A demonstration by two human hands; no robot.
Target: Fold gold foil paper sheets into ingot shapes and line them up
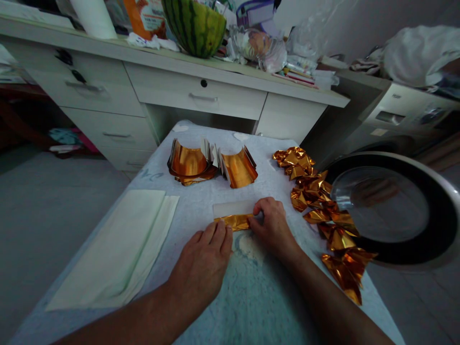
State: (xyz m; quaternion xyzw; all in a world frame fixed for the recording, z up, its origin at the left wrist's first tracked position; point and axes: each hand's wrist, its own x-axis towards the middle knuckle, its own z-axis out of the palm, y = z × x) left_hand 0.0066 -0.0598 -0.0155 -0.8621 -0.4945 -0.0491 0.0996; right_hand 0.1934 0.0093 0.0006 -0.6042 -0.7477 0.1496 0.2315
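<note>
A narrow strip of gold foil point(237, 222) with a whitish paper edge point(230, 209) behind it lies on the cloth-covered table. My left hand point(206, 261) lies palm down at its left part, fingertips pressing the near edge. My right hand point(271, 225) pinches the right end of the foil between thumb and curled fingers. Beyond my hands sit two stacks of curved gold foil sheets, a left one point(190, 162) and a right one point(240, 168). Several folded gold foil pieces point(311, 189) run in a line along the right side.
Folded pale sheets point(115, 244) lie at the table's left. A white desk point(230, 103) stands behind, bearing half a watermelon point(196, 26), a paper roll and plastic bags. An open round washing-machine door point(440, 211) borders the table's right edge.
</note>
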